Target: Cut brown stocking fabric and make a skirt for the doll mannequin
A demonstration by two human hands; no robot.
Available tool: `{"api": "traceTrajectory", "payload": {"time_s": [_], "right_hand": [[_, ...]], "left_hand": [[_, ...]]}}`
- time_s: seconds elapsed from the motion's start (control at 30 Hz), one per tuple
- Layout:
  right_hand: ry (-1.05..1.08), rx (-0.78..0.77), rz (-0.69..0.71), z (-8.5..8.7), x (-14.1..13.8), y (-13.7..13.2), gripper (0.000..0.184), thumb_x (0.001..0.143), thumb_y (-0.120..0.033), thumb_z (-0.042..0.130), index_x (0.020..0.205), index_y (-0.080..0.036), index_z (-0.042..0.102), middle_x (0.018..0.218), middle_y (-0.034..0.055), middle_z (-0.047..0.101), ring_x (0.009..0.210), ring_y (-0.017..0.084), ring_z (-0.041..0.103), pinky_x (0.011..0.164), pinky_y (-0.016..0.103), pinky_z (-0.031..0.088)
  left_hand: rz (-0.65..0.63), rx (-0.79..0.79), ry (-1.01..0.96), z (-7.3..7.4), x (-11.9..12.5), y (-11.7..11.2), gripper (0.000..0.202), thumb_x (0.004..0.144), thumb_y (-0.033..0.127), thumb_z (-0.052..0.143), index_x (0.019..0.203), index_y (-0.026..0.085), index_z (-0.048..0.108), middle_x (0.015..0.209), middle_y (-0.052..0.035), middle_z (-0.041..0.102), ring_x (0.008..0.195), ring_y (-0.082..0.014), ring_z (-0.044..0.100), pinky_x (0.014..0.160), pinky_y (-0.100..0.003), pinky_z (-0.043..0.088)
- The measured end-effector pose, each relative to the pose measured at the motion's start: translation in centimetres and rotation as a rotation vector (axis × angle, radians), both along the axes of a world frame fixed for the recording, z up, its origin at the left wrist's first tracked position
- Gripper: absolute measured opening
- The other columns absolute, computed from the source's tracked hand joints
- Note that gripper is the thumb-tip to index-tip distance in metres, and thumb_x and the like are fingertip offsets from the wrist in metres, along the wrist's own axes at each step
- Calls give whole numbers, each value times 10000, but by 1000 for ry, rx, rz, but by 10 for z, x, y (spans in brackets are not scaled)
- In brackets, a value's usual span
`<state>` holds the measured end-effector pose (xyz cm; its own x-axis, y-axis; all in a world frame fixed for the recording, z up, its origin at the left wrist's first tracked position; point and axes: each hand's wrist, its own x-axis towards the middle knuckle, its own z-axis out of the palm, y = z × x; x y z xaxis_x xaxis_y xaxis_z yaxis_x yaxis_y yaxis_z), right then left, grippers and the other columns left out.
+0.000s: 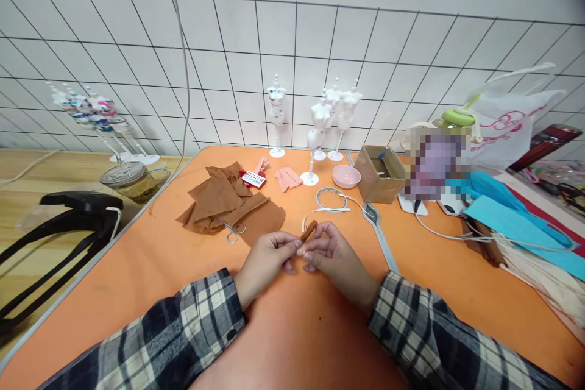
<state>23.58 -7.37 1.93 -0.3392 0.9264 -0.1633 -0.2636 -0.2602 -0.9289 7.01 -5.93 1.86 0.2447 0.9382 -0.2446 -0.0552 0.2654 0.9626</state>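
Both hands meet over the orange table (pixel 150 280). My left hand (pixel 265 256) and my right hand (pixel 333 256) pinch a small strip of brown fabric (pixel 309 231) between their fingertips; the strip sticks up and to the right. Just beyond the hands lie a pile of brown fabric pieces (pixel 228 201) and small silver scissors (pixel 234 231). Both sleeves are plaid.
White miniature mannequin stands (pixel 320 122) line the back by the wire grid wall. A pink bowl (pixel 346 176), a cardboard box (pixel 379 173), a white cord (pixel 333 201), pink fabric strips (pixel 287 178) and a red tag (pixel 253 179) sit nearby. Blue paper (pixel 512 219) lies right; a glass jar (pixel 130 180) left.
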Motion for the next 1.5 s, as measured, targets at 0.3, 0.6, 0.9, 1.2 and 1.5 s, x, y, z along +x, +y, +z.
{"api": "traceTrajectory", "payload": {"time_s": [0.3,0.6,0.9,1.2,1.5], "right_hand": [[18,-104,84,-11,9,2,534,711,-438,772,1022,-239,388,836,-12,694,542,70,561,623,264,510],[-80,-39,-56,-7,0,0,539,650,-447,816,884,-215,389,805,-45,600,602,67,542,586,226,482],[-64,-34,-80,-8,1,-1,540,629,-450,828,866,-215,405,807,-43,577,660,84,546,602,235,492],[-66,54,-174,-9,-2,-5,492,693,-498,771,867,-214,409,787,-32,598,628,92,577,641,278,526],[-70,115,-216,-12,-4,-6,435,712,-458,773,850,-217,438,815,-10,600,718,125,595,660,277,527]], "left_hand": [[-1,-44,-59,6,-5,4,271,720,375,743,764,130,637,672,-21,654,505,-77,544,514,-203,469],[-89,261,297,1,2,-5,182,792,313,616,774,144,681,637,2,643,460,-82,525,455,-190,410],[-108,352,342,6,0,-5,192,804,316,617,787,156,723,621,-14,667,467,-98,531,452,-193,422],[-182,372,217,7,-3,-3,279,824,366,628,899,123,742,795,-72,700,517,-107,576,522,-233,475],[-100,416,247,1,0,-5,203,858,305,600,843,144,722,772,-58,721,658,-146,612,610,-233,480]]}}
